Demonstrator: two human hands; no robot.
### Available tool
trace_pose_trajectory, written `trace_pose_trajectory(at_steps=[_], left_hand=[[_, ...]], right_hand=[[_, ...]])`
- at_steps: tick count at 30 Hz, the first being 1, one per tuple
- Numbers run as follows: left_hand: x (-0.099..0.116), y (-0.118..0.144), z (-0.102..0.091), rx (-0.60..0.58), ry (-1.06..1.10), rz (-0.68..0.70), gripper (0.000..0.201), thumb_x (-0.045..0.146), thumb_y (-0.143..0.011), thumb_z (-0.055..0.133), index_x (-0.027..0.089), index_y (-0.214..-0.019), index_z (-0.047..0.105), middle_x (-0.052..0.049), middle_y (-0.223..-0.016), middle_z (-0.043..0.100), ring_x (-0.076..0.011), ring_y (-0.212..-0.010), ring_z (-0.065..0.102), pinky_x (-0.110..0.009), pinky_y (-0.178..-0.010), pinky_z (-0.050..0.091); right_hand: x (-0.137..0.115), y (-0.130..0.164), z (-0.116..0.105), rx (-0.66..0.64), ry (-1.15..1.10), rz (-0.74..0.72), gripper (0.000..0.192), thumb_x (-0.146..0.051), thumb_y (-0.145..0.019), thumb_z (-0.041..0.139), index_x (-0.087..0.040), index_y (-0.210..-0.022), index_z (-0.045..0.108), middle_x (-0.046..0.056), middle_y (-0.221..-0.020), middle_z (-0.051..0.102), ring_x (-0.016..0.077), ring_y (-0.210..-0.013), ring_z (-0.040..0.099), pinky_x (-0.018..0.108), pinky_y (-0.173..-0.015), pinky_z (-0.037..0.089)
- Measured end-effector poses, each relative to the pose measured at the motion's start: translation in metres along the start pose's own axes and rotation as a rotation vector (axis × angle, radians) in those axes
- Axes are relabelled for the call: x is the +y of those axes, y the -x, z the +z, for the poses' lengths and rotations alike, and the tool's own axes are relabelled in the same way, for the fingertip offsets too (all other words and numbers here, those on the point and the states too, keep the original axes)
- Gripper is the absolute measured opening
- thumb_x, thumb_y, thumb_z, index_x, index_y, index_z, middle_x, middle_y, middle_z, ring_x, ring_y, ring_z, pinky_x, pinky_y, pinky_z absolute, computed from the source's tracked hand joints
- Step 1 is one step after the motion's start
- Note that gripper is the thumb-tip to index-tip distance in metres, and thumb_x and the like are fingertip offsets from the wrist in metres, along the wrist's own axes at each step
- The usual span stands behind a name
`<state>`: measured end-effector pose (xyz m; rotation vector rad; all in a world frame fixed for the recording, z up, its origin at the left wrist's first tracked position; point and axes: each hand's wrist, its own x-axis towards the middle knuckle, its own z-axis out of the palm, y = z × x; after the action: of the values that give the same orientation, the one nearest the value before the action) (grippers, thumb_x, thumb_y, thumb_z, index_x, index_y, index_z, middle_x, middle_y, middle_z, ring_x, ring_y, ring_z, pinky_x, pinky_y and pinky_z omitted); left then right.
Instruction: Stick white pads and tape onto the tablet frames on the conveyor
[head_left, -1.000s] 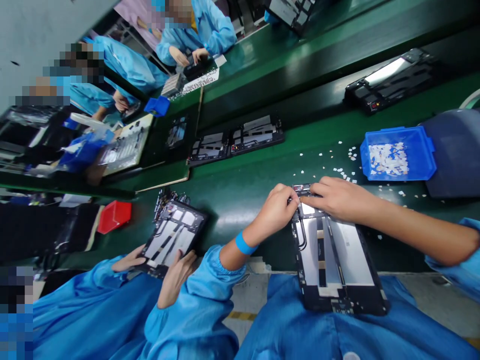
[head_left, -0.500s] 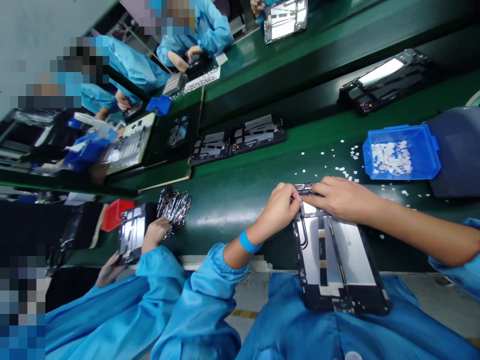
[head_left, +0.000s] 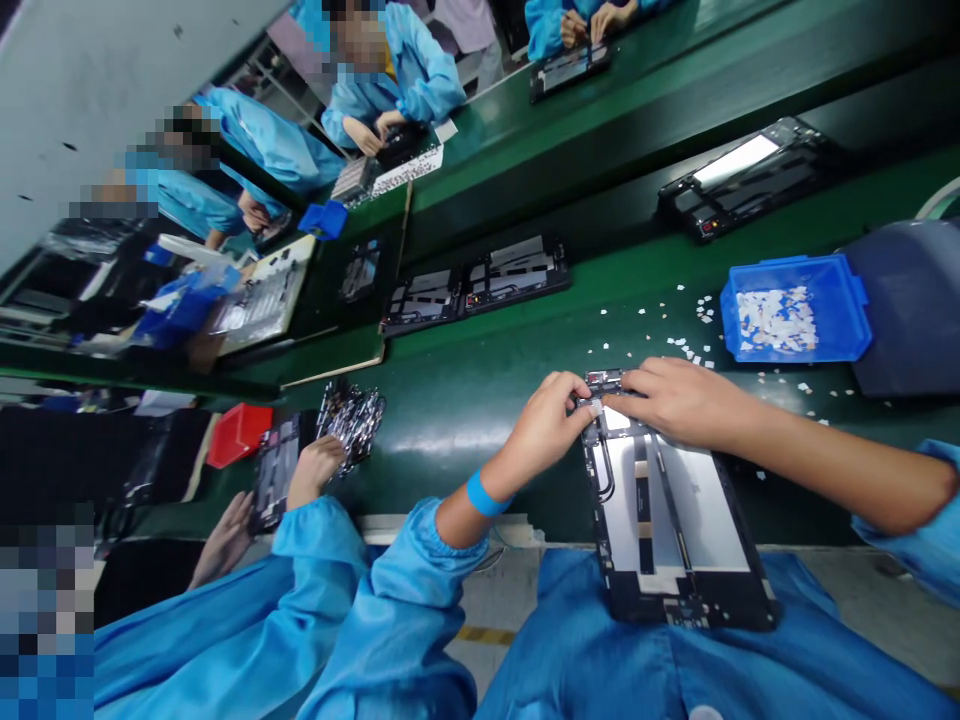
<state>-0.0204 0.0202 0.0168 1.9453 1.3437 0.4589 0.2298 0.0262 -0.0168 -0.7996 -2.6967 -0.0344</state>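
Both hands on the far end of the tablet chassis (head_left: 675,520), which lies at the counter's (head_left: 480,400) near edge, its near end overhanging onto the person's lap. Left hand (head_left: 544,430) is curled, fingertips pinched at the chassis's top left corner. Right hand (head_left: 679,400) lies flat over the top edge, fingers pressing down next to the left fingertips (the two hands touch or nearly touch there; can't tell which). Whatever small part sits under the fingers is hidden.

Blue wristband (head_left: 484,494) on the left wrist. Chassis is open side up: silver plates, black flex strips running lengthwise.

Blue tray (head_left: 795,310) of small white pieces toward the counter's right end, behind the right hand. Loose white bits (head_left: 694,348) scattered on the green surface between the tray and the hands.

Two more chassis (head_left: 476,285) end to end further back, near the counter's far edge. Another unit (head_left: 739,175) on the dark lane beyond.

Co-worker's hand (head_left: 315,468) at the near left edge, resting on a pile of metal parts (head_left: 352,415). Red bin (head_left: 238,434) left of that.
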Motion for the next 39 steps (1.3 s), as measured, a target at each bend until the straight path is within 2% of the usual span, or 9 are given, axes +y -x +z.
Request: trace_pose_trajectory(at_steps=[4, 9, 21, 24, 26, 29, 32, 36, 39], left_hand=[[0.001, 0.011, 0.003, 0.048, -0.140, 0.073, 0.014, 0.019, -0.097, 0.062, 0.022, -0.111, 0.063, -0.006, -0.111, 0.064, -0.0217, -0.105, 0.062, -0.038, -0.096, 0.052], [0.001, 0.007, 0.004, 0.022, -0.200, 0.134, 0.026, 0.017, -0.099, 0.057, 0.021, -0.122, 0.069, -0.008, -0.113, 0.066, -0.0232, -0.110, 0.063, -0.040, -0.101, 0.053], [-0.005, 0.004, 0.005, 0.068, 0.004, 0.087, 0.014, 0.011, -0.092, 0.061, 0.021, -0.098, 0.067, -0.002, -0.101, 0.065, -0.0172, -0.092, 0.063, -0.031, -0.087, 0.053], [-0.007, 0.005, 0.006, 0.071, 0.028, 0.080, 0.016, 0.011, -0.092, 0.061, 0.022, -0.101, 0.067, -0.002, -0.104, 0.065, -0.0169, -0.092, 0.063, -0.031, -0.087, 0.053], [-0.008, 0.005, 0.006, 0.067, 0.027, 0.075, 0.015, 0.011, -0.092, 0.062, 0.022, -0.102, 0.067, -0.003, -0.104, 0.065, -0.0178, -0.093, 0.063, -0.032, -0.087, 0.052], [-0.009, 0.004, 0.007, 0.066, 0.025, 0.075, 0.013, 0.012, -0.092, 0.062, 0.022, -0.099, 0.067, -0.003, -0.103, 0.065, -0.0189, -0.095, 0.063, -0.032, -0.088, 0.052], [-0.010, 0.003, 0.007, 0.063, 0.044, 0.082, 0.013, 0.012, -0.092, 0.062, 0.022, -0.099, 0.066, -0.003, -0.102, 0.065, -0.0188, -0.094, 0.063, -0.032, -0.087, 0.052], [-0.011, 0.003, 0.006, 0.056, 0.067, 0.099, 0.016, 0.010, -0.090, 0.063, 0.021, -0.100, 0.065, -0.003, -0.104, 0.066, -0.0179, -0.092, 0.063, -0.032, -0.087, 0.052], [-0.011, 0.003, 0.006, 0.062, 0.091, 0.088, 0.020, 0.008, -0.089, 0.063, 0.021, -0.103, 0.065, -0.003, -0.108, 0.067, -0.0174, -0.091, 0.063, -0.032, -0.087, 0.053]], right_hand=[[0.001, -0.002, 0.000, 0.000, -0.053, 0.038, 0.034, -0.015, -0.101, 0.053, -0.021, -0.129, 0.072, 0.010, -0.101, 0.070, 0.0225, -0.087, 0.052, 0.034, -0.074, 0.036], [-0.002, -0.010, -0.003, 0.001, -0.214, 0.188, 0.032, -0.015, -0.100, 0.051, -0.020, -0.118, 0.077, 0.009, -0.102, 0.074, 0.0210, -0.086, 0.057, 0.034, -0.081, 0.044], [-0.024, -0.025, -0.008, -0.090, -0.277, 0.446, 0.030, -0.017, -0.099, 0.051, -0.018, -0.107, 0.080, 0.012, -0.100, 0.074, 0.0250, -0.089, 0.065, 0.040, -0.084, 0.050], [-0.029, -0.028, -0.011, -0.043, -0.472, 0.565, 0.031, -0.018, -0.099, 0.050, -0.019, -0.115, 0.077, 0.011, -0.107, 0.076, 0.0250, -0.096, 0.070, 0.040, -0.086, 0.054], [-0.031, -0.030, -0.013, 0.003, -0.740, 0.724, 0.030, -0.023, -0.100, 0.050, -0.022, -0.120, 0.072, 0.010, -0.108, 0.077, 0.0231, -0.093, 0.073, 0.039, -0.082, 0.058], [-0.033, -0.032, -0.014, 0.081, -1.200, 0.952, 0.021, -0.028, -0.099, 0.053, -0.022, -0.115, 0.066, 0.010, -0.107, 0.075, 0.0221, -0.092, 0.076, 0.038, -0.078, 0.062], [-0.037, -0.034, -0.016, 0.162, -1.475, 1.024, 0.017, -0.028, -0.094, 0.062, -0.022, -0.110, 0.062, 0.010, -0.107, 0.073, 0.0245, -0.103, 0.076, 0.040, -0.085, 0.064], [-0.040, -0.038, -0.016, 0.174, -1.532, 1.071, 0.019, -0.029, -0.090, 0.066, -0.022, -0.107, 0.060, 0.009, -0.102, 0.072, 0.0251, -0.100, 0.076, 0.042, -0.085, 0.064], [-0.040, -0.041, -0.012, 0.171, -1.408, 1.077, 0.024, -0.028, -0.085, 0.070, -0.022, -0.106, 0.060, 0.008, -0.099, 0.072, 0.0229, -0.089, 0.075, 0.039, -0.077, 0.064]])
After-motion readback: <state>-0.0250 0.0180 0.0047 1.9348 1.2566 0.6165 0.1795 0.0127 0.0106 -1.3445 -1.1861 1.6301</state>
